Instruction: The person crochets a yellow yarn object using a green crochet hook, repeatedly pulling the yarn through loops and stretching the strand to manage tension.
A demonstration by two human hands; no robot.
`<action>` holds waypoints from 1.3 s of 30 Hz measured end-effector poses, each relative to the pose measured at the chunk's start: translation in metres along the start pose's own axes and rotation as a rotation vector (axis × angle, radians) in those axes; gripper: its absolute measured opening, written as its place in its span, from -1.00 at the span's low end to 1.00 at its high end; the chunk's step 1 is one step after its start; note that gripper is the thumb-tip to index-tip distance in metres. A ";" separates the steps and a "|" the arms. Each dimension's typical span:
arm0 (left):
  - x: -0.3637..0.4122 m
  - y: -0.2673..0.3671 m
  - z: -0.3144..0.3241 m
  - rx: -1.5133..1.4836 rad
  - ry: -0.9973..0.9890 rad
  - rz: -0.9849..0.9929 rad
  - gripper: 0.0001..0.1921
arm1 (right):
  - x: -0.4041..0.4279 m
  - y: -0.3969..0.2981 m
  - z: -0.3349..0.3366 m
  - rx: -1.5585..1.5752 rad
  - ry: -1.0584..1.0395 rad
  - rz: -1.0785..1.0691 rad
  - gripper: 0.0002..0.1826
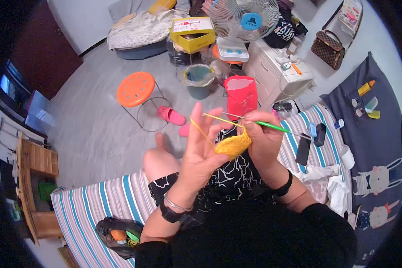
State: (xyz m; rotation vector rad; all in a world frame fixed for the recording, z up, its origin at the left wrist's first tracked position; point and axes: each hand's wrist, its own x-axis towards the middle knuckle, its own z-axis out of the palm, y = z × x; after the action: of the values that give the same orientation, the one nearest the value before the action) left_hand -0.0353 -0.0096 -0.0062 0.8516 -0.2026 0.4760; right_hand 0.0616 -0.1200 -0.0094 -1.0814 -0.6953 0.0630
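Observation:
A small piece of yellow crochet work (232, 147) is held up in front of my lap. My left hand (202, 144) pinches its lower left edge, with the forefinger raised and a strand of yellow yarn (198, 127) looped over the fingers. My right hand (266, 134) grips a crochet hook with a green handle (271, 125). Its thin metal tip points left, close to the taut yarn. The fingers of my right hand also touch the upper right edge of the crochet work.
A black plastic bag (104, 231) with yarn balls lies on the striped bed cover (97, 197) at left. A smartphone (303, 149) lies to the right. An orange stool (136, 88), pink slippers (171, 115), a bin (199, 85) and a red bag (241, 95) stand ahead, below a fan (244, 20).

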 end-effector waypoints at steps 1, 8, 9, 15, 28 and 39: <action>0.001 -0.001 0.002 0.134 0.020 0.003 0.08 | -0.001 0.002 0.002 -0.057 0.023 -0.039 -0.88; 0.004 -0.007 0.007 0.279 0.121 0.014 0.07 | -0.007 0.001 0.002 -0.074 -0.051 -0.014 -0.85; 0.003 -0.005 0.006 0.325 0.113 0.027 0.07 | -0.007 -0.002 0.002 -0.072 -0.052 -0.010 -0.85; 0.002 0.003 0.007 0.348 0.090 -0.029 0.07 | -0.003 0.006 -0.010 -0.126 -0.192 -0.090 -0.78; 0.003 0.009 -0.002 0.574 0.125 -0.101 0.10 | 0.009 0.006 -0.015 0.072 -0.270 0.188 -0.81; 0.004 -0.015 0.001 0.977 0.193 0.056 -0.03 | 0.000 0.039 -0.002 -0.232 -0.085 -0.182 -0.86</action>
State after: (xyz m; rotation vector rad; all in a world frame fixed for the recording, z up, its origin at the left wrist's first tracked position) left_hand -0.0247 -0.0171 -0.0141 1.7427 0.2146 0.7171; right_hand 0.0737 -0.1025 -0.0423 -1.2374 -0.8911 -0.1317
